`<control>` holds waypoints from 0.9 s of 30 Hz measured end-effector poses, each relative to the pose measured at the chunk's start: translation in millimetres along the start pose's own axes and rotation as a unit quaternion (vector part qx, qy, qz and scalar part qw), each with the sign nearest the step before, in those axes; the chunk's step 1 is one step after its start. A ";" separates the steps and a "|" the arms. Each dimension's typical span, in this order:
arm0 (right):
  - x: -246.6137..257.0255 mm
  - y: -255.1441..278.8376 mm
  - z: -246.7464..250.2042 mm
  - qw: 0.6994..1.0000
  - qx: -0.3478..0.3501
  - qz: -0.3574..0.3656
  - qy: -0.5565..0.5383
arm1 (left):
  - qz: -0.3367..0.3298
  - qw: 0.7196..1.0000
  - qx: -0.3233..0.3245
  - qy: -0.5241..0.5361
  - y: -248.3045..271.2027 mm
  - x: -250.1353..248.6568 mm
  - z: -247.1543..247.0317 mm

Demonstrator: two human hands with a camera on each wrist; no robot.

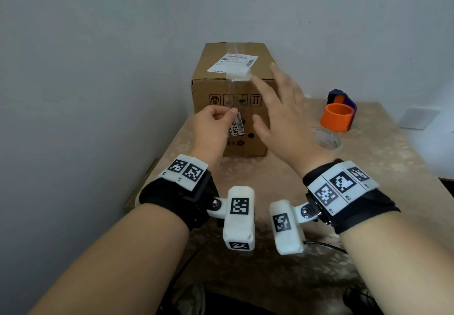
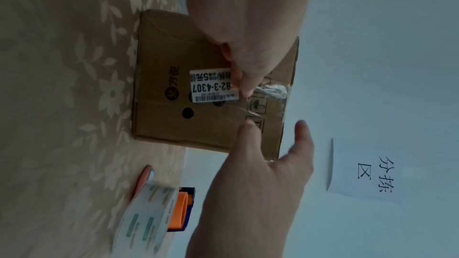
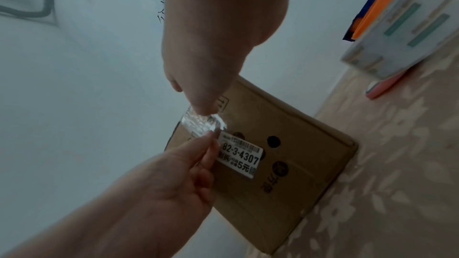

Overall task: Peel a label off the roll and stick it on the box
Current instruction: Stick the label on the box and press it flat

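A brown cardboard box stands on the table against the back wall, a shipping label on its top. My left hand pinches the upper end of a small white label printed 82-3-4307. The label hangs flat in front of the box's front face; whether it touches the cardboard I cannot tell. My right hand hovers open with fingers spread by the box's front right edge, holding nothing. The label roll lies on the table to the right of the box.
An orange ring with a blue holder behind it sits at the back right of the patterned table. Walls close in on the left and behind. A white sheet with characters hangs on the wall.
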State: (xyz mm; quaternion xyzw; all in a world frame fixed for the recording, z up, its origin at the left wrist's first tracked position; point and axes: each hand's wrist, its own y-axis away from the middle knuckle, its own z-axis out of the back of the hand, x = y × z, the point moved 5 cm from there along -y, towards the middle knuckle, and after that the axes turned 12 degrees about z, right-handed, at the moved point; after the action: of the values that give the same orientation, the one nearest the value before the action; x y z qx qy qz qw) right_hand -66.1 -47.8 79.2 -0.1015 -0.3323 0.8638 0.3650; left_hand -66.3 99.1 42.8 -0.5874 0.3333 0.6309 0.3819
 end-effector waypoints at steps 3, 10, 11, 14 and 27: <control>-0.3 -2.6 -7.8 0.999 0.030 0.019 0.026 | -0.013 1.000 0.004 0.000 1.8 -1.1 -1.4; -0.3 -3.2 -6.4 0.998 0.031 0.023 0.056 | -0.021 0.998 0.058 0.017 -0.4 0.7 -0.2; -0.9 -3.6 -5.9 0.998 0.032 0.021 0.059 | -0.022 0.998 0.060 0.018 -1.7 0.8 -0.5; -2.5 -4.8 -6.3 0.997 0.042 0.008 0.059 | -0.018 0.997 0.066 0.019 -5.2 1.2 -1.3; -13.9 -32.1 2.4 0.995 0.058 0.024 0.076 | 0.004 0.992 0.021 -0.125 -7.8 -6.0 2.0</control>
State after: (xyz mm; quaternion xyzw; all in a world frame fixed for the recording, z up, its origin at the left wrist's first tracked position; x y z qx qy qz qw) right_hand -39.1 -42.2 100.8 -0.1538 -0.2500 0.8800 0.3735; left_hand -60.4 104.1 49.2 -0.4946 0.2986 0.6935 0.4304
